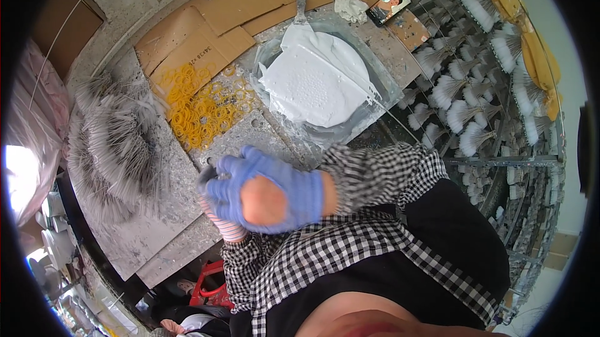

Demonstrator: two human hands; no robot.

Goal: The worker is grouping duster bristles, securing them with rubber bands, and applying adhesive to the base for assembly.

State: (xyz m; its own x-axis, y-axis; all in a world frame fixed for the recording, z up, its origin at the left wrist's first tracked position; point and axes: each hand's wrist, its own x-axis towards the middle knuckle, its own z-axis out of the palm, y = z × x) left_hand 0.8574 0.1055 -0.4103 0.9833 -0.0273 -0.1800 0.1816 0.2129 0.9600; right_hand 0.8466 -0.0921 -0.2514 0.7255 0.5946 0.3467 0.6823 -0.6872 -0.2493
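My right hand point(265, 190), in a blue glove with an opening over its back, is in front of my chest at the table's near edge. Its fingers curl toward my left hand and are blurred by motion; whatever they close round is hidden. Behind it, my left hand point(209, 177) shows only a grey gloved edge and a striped cuff, its fingers covered. Beyond both hands lies a spread of yellow rubber bands point(195, 115). To the left is a big heap of thin grey bristle bundles point(115, 146).
Behind my right forearm sits a shallow basin point(389, 90) of white paste point(312, 80), a scraper point(301, 7) at its far edge. Flattened cardboard point(250, 2), a crumpled cloth point(351, 7) and a phone point(389, 7) lie farther back. A metal rack point(500, 161) with white tufts stands right.
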